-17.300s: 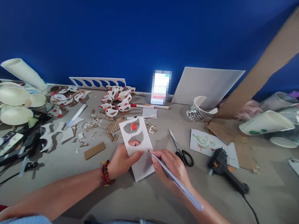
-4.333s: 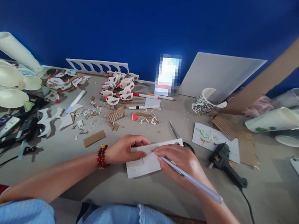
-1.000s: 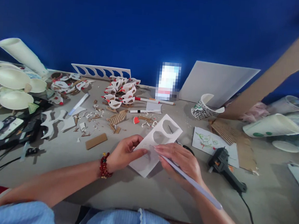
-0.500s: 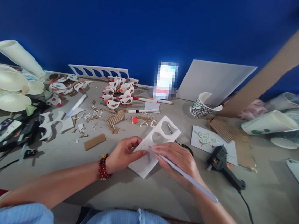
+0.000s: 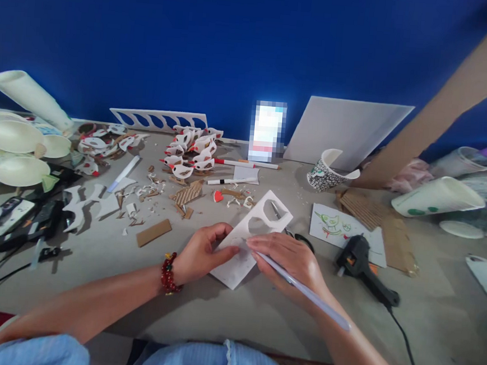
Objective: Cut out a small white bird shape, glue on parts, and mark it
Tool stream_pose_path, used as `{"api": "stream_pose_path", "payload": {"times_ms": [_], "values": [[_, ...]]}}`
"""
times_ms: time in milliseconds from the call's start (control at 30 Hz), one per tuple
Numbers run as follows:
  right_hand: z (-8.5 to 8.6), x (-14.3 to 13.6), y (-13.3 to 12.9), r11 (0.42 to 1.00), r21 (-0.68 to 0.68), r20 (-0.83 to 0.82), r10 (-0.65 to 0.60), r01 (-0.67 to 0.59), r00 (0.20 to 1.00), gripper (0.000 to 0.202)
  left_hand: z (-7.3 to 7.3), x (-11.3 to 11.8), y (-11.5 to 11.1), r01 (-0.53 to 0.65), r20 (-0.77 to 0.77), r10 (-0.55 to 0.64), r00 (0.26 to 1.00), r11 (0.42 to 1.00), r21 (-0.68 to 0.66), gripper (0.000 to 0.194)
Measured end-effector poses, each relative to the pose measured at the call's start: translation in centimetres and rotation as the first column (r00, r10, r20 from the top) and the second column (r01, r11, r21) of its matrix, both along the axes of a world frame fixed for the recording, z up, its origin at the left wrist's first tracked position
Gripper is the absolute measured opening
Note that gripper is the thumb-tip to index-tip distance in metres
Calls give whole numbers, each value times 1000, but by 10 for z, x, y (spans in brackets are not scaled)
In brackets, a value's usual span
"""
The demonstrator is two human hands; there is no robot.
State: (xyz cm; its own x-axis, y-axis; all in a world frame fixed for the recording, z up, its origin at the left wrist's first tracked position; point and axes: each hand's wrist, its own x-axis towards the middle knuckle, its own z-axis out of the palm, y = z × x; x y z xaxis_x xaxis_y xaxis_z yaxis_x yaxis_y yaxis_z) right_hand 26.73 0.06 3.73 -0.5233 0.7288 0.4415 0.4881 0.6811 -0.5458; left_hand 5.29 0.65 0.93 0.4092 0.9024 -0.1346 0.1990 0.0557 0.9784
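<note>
A white board strip (image 5: 233, 269) with two rounded holes cut through its far end lies tilted in front of me. My left hand (image 5: 205, 250) grips its left edge, thumb on top and fingers curled at the side. My right hand (image 5: 290, 262) rests on the strip's right side, closed round a slim pale-purple pen-like tool (image 5: 308, 291). The tool's tip is hidden under my fingertips, near a faint outline on the board. Scissors (image 5: 305, 242) lie partly behind the strip, their blade showing through a hole.
Small white paper birds (image 5: 193, 150) with red beaks cluster at the back. A black glue gun (image 5: 367, 271) and a bird drawing (image 5: 328, 223) lie to the right. Scraps, pens and a cardboard piece (image 5: 154, 233) lie left of centre. Cables and a power strip (image 5: 2, 220) crowd the left.
Both hands keep the same hold on the board strip and tool. The right hand and the tool's rear end have shifted very slightly; the whole view has moved a little.
</note>
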Motion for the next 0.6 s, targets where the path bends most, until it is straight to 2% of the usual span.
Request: {"api": "stream_pose_path", "payload": {"times_ms": [200,367,500,600], "values": [[8,1,-3,1000,5,-51,-8,8,999,20,2,0,3,-5,-115,4,993,1000,-9,20],[16,4,-3,999,25,-140,-41,45,989,21,2,-1,7,-47,-40,44,998,995,-89,22],[12,4,-2,1000,-12,-107,14,-16,994,22,2,-3,6,-39,25,43,999,986,-161,26],[8,3,0,1000,-18,-92,15,-16,996,23,1,-4,6,-39,36,46,998,982,-183,27]]}}
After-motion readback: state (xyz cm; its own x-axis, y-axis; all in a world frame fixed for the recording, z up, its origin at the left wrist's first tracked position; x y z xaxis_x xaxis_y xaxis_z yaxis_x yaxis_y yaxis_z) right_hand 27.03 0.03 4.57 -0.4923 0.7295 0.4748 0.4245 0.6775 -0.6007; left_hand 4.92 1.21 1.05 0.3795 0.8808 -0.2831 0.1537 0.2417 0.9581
